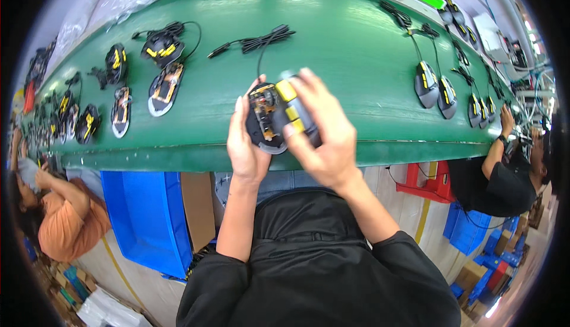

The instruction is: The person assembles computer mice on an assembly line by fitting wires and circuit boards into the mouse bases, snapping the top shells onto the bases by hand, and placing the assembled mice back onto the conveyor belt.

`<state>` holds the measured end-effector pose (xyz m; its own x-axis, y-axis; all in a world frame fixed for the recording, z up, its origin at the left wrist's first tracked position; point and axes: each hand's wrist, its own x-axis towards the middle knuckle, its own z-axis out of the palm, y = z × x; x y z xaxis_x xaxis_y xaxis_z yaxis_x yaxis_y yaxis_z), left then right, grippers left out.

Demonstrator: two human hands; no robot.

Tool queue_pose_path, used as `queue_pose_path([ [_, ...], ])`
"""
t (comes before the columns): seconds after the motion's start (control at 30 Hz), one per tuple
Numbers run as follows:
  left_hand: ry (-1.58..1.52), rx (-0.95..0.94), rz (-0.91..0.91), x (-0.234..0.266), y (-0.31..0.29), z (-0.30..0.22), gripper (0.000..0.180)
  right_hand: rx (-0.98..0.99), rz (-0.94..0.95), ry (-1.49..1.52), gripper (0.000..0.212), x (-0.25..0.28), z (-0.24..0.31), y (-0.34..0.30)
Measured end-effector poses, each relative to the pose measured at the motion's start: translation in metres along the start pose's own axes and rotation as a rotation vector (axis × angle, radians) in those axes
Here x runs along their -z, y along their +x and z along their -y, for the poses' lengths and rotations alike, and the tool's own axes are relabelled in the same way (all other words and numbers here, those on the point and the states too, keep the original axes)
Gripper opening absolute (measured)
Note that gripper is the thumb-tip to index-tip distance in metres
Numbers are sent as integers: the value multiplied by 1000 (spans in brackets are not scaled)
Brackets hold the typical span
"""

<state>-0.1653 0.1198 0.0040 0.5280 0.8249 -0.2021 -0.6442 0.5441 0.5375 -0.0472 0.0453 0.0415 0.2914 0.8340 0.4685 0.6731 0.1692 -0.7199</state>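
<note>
Over the near edge of the green bench, my left hand (243, 143) is closed around the base of an opened computer mouse (264, 116), its circuit board showing. My right hand (323, 128) grips the mouse's top cover (293, 106), dark with yellow parts, tilted up on the base's right side. Whether cover and base touch along that side, I cannot tell. A cable runs from the base's top to a tied black cable bundle (261, 40) on the bench.
Opened mice with boards showing (165, 89) lie to the left, and closed grey mice (426, 83) to the right. A blue bin (142, 208) stands below the bench at left, a red stool (424, 183) at right. One person (74, 223) sits left, another (499, 178) right.
</note>
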Motion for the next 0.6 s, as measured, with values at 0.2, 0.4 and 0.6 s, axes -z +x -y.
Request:
queue_pose_path([
  [0.2,-7,-7,-53,2,-7,-4,54,31,65,-53,63,-44,3,-16],
  [0.4,36,8,29,12,-3,-5,51,-5,187,96,61,-23,1,-10],
  [0.6,-79,-47,103,3,-5,-5,57,29,216,-187,71,-41,7,-24],
])
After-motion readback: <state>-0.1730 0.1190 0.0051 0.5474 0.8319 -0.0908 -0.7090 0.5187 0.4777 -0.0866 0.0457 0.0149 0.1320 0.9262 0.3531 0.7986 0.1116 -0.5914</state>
